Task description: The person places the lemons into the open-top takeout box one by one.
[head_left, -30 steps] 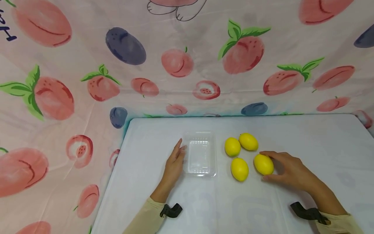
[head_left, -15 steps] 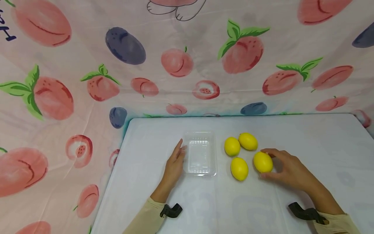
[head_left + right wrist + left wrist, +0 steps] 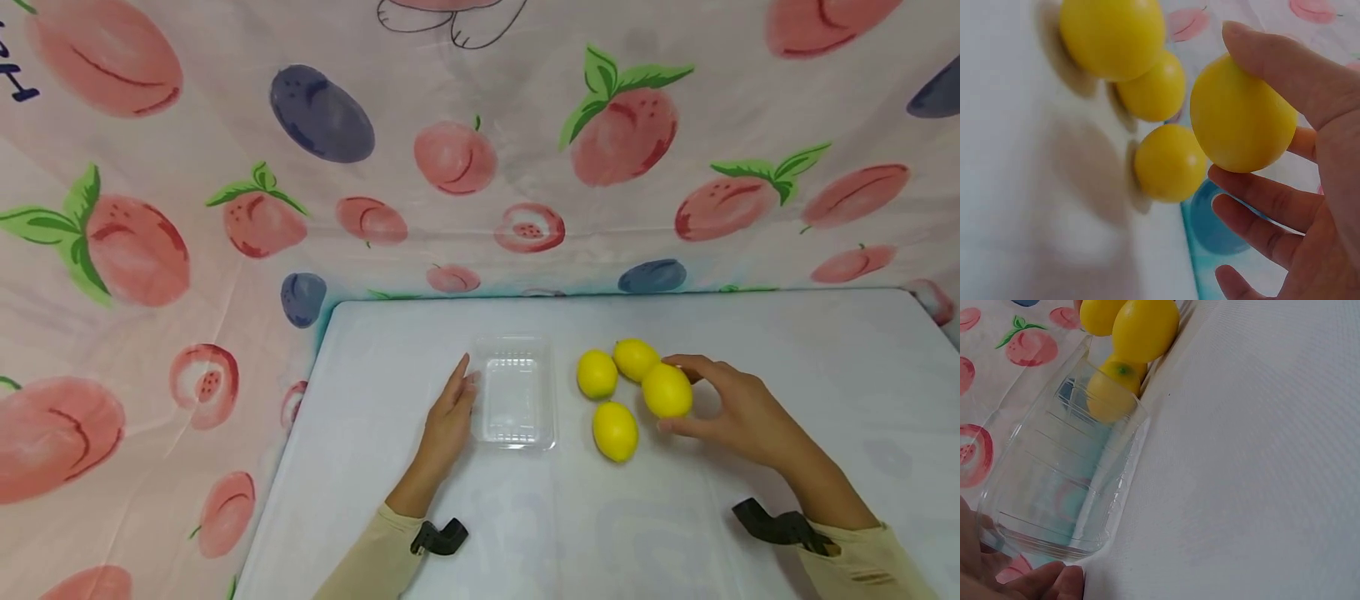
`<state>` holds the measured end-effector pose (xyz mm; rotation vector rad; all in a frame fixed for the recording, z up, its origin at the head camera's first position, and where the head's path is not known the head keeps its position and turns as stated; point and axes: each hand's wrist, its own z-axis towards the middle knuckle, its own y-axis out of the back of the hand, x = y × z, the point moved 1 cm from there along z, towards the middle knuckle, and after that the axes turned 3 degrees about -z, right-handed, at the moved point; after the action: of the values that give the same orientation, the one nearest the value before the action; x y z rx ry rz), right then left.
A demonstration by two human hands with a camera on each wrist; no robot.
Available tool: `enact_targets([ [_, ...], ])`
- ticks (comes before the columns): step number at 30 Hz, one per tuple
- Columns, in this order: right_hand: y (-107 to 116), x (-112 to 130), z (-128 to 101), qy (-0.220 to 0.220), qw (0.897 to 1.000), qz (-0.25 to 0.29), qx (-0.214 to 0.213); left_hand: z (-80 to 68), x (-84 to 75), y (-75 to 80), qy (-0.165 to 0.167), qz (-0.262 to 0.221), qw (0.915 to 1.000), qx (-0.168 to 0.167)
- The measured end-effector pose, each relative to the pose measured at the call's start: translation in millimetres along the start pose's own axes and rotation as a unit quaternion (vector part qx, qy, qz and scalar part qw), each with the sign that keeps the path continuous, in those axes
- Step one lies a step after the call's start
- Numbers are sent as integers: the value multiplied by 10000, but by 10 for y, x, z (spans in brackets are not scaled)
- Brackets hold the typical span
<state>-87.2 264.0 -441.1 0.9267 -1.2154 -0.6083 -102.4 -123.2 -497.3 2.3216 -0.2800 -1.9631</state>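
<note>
White table: right hand, its grip clamped on a lemon, left hand flat beside clear tray

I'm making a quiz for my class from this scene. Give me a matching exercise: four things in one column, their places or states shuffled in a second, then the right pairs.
Things:
1. left hand
2. right hand
3. clear plastic tray
4. nearest lemon

Places or states:
A. lies alone on the white table, touched by no hand
B. holds a lemon between thumb and fingers
C. empty, to the left of the lemons
D. rests with straight fingers against the tray's left side

Pairs: 1-D, 2-B, 3-C, 4-A
</note>
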Motion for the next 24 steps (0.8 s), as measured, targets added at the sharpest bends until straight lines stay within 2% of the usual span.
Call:
enact_targets([
  [6, -1, 139, 118, 262, 9991, 214, -236, 20, 30, -7, 56, 22, 10000, 2],
  [11, -104, 285, 258, 314, 9985, 402, -177, 9, 20, -22, 63, 21, 10000, 24],
  [19, -249, 576, 462, -3, 9963, 849, 129, -13, -9, -26, 101, 158, 9998, -7],
  [24, -337, 691, 568, -60, 9964, 844, 92, -2, -14, -13, 93, 225, 9997, -13],
])
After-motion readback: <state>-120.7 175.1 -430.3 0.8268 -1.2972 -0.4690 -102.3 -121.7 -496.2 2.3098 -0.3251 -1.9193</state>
